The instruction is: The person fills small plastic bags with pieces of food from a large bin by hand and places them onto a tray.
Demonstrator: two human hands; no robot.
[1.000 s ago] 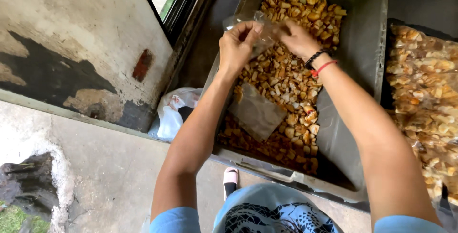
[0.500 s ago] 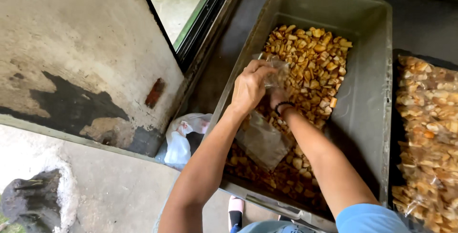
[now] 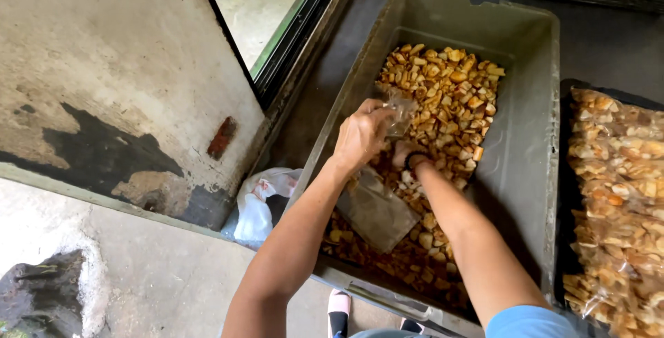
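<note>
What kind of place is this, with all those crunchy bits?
Probably a small snack-packing workshop, not a home kitchen. A big grey plastic crate holds golden fried snack pieces, filled clear bags lie beside it, and the left hand holds a clear plastic bag over the crate. The floor is bare concrete.

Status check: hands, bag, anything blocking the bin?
Left hand grips clear bag open. Right hand down among fried snack pieces, mostly hidden. Grey bin unobstructed.

Left hand (image 3: 361, 137) gripping clear plastic bag (image 3: 400, 113), right hand (image 3: 401, 154) in golden pieces (image 3: 443, 96), grey crate (image 3: 532, 103)
</note>
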